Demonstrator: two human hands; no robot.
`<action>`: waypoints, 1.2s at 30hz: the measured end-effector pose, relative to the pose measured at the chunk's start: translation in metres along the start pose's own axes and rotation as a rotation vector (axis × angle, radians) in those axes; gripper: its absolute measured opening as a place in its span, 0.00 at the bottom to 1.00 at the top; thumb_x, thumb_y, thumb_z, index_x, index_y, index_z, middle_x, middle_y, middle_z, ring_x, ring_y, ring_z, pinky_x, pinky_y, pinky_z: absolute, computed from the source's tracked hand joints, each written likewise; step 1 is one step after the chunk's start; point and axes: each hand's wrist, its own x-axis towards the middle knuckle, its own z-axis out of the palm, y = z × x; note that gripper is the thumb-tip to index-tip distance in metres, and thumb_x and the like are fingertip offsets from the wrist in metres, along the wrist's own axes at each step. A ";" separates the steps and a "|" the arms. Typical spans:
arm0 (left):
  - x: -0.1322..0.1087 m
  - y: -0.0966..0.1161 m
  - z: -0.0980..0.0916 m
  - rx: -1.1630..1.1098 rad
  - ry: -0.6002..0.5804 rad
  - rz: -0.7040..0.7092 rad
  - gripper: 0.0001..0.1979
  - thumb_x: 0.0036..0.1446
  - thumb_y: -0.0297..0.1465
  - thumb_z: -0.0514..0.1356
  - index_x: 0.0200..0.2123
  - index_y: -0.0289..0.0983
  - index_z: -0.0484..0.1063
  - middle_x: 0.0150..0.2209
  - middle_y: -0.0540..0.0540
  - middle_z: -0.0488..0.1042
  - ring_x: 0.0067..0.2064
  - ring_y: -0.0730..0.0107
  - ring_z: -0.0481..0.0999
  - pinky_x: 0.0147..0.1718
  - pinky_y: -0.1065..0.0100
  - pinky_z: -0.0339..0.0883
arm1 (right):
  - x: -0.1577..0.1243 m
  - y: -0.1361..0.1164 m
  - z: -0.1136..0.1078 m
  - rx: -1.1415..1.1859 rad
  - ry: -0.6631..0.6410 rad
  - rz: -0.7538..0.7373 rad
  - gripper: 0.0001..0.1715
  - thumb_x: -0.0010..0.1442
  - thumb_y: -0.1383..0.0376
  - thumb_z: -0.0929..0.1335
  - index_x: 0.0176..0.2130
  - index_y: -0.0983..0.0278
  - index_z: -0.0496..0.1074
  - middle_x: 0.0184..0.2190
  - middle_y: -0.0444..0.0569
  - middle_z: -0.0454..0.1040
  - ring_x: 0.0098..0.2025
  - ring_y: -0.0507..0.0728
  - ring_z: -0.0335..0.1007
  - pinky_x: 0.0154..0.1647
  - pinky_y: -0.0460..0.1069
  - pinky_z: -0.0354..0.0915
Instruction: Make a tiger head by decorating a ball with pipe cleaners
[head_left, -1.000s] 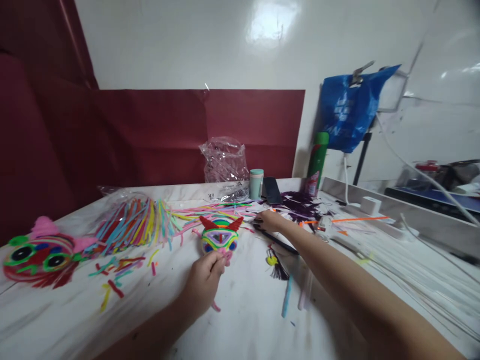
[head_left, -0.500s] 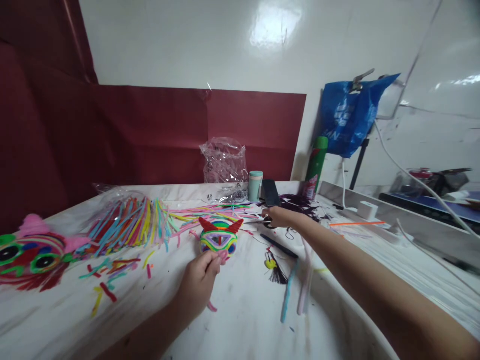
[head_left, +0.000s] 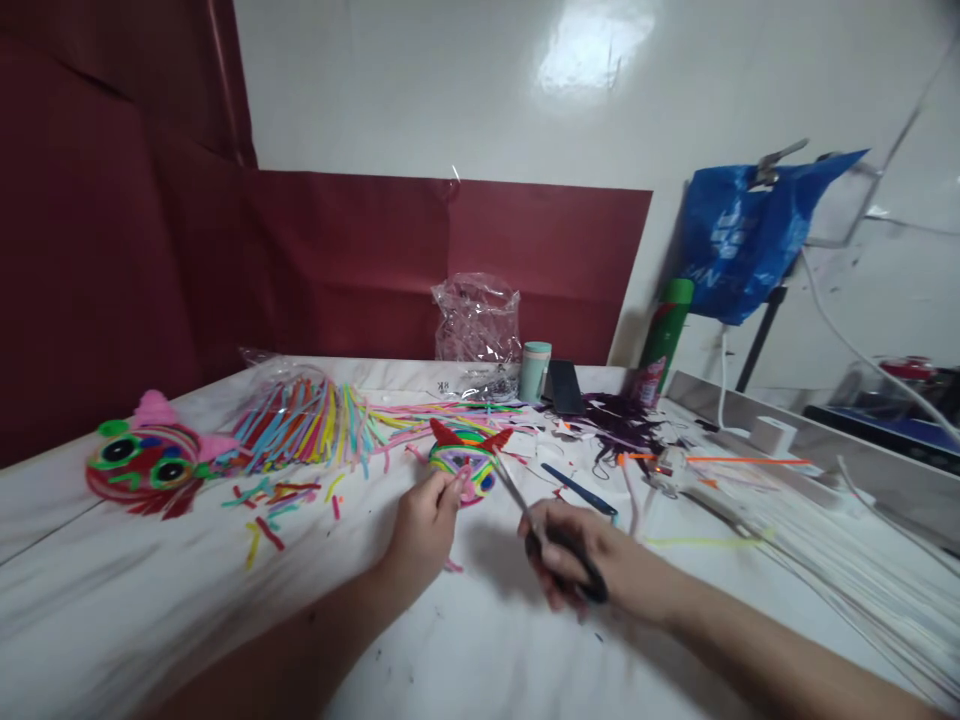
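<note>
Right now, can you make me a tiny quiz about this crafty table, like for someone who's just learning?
1. True or false: the right hand holds the scissors.

2. Pick one: what colour is the bag hanging at the right?
A) yellow
B) blue
C) white

3. Fill in the gap: the small face craft in the left hand has two pointy pieces on top, coloured ____.

Key: 1. True. 2. B. 3. Red.
</note>
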 end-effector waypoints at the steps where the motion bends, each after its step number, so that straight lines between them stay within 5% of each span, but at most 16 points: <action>1: -0.001 0.001 -0.001 0.037 -0.016 0.043 0.14 0.58 0.36 0.51 0.22 0.37 0.65 0.20 0.52 0.65 0.25 0.71 0.66 0.26 0.71 0.60 | -0.001 0.003 0.016 0.114 -0.028 0.027 0.28 0.51 0.46 0.68 0.38 0.64 0.61 0.21 0.41 0.67 0.18 0.48 0.64 0.13 0.40 0.56; 4: -0.003 0.003 -0.004 0.112 -0.040 0.131 0.13 0.60 0.33 0.48 0.25 0.37 0.65 0.24 0.49 0.68 0.29 0.69 0.68 0.29 0.70 0.61 | 0.003 0.009 0.043 0.312 -0.017 0.041 0.27 0.50 0.48 0.70 0.38 0.65 0.62 0.20 0.41 0.68 0.17 0.48 0.65 0.11 0.38 0.55; 8: -0.006 0.003 -0.005 0.136 -0.015 0.212 0.12 0.61 0.32 0.49 0.28 0.37 0.67 0.25 0.48 0.70 0.30 0.68 0.70 0.30 0.70 0.62 | 0.009 0.012 0.052 0.439 0.004 0.012 0.24 0.51 0.51 0.70 0.38 0.66 0.64 0.20 0.42 0.68 0.16 0.48 0.65 0.09 0.38 0.53; 14: -0.014 0.014 -0.004 0.128 -0.109 0.357 0.14 0.60 0.27 0.49 0.23 0.38 0.66 0.24 0.48 0.68 0.29 0.69 0.69 0.30 0.71 0.61 | 0.012 0.015 0.071 0.641 0.097 -0.189 0.21 0.54 0.52 0.69 0.39 0.64 0.63 0.24 0.43 0.68 0.20 0.48 0.64 0.14 0.40 0.53; 23: -0.016 0.016 -0.011 0.110 -0.100 0.355 0.13 0.60 0.28 0.49 0.23 0.37 0.66 0.24 0.48 0.68 0.28 0.70 0.68 0.30 0.71 0.60 | 0.009 0.008 0.075 0.588 0.224 -0.258 0.18 0.55 0.53 0.68 0.37 0.63 0.65 0.16 0.36 0.56 0.16 0.44 0.47 0.14 0.40 0.43; 28: -0.017 0.013 -0.006 -0.089 -0.193 0.158 0.12 0.57 0.31 0.52 0.22 0.37 0.67 0.21 0.50 0.65 0.24 0.72 0.65 0.25 0.71 0.60 | 0.008 -0.025 0.017 0.269 0.442 -0.380 0.25 0.50 0.47 0.68 0.41 0.59 0.61 0.25 0.44 0.67 0.25 0.52 0.64 0.22 0.46 0.59; 30: -0.015 0.012 0.000 -0.246 -0.233 -0.042 0.13 0.56 0.35 0.53 0.21 0.37 0.64 0.20 0.53 0.61 0.19 0.77 0.58 0.19 0.73 0.54 | 0.014 -0.027 -0.026 -0.164 0.634 -0.201 0.28 0.53 0.42 0.60 0.44 0.60 0.59 0.27 0.44 0.68 0.26 0.52 0.66 0.24 0.47 0.62; 32: -0.011 0.011 0.004 -0.421 -0.270 -0.193 0.15 0.54 0.39 0.55 0.21 0.37 0.61 0.18 0.55 0.57 0.17 0.81 0.51 0.15 0.75 0.47 | 0.024 -0.017 -0.070 -0.351 0.699 -0.023 0.29 0.53 0.43 0.62 0.43 0.63 0.61 0.25 0.45 0.68 0.25 0.53 0.67 0.20 0.46 0.60; 36: -0.002 0.010 0.004 -0.611 -0.325 -0.324 0.17 0.49 0.43 0.59 0.23 0.37 0.60 0.18 0.57 0.57 0.16 0.84 0.48 0.14 0.77 0.42 | 0.044 0.021 -0.134 -0.667 0.692 0.330 0.22 0.52 0.52 0.70 0.34 0.69 0.69 0.21 0.48 0.70 0.23 0.55 0.68 0.18 0.48 0.62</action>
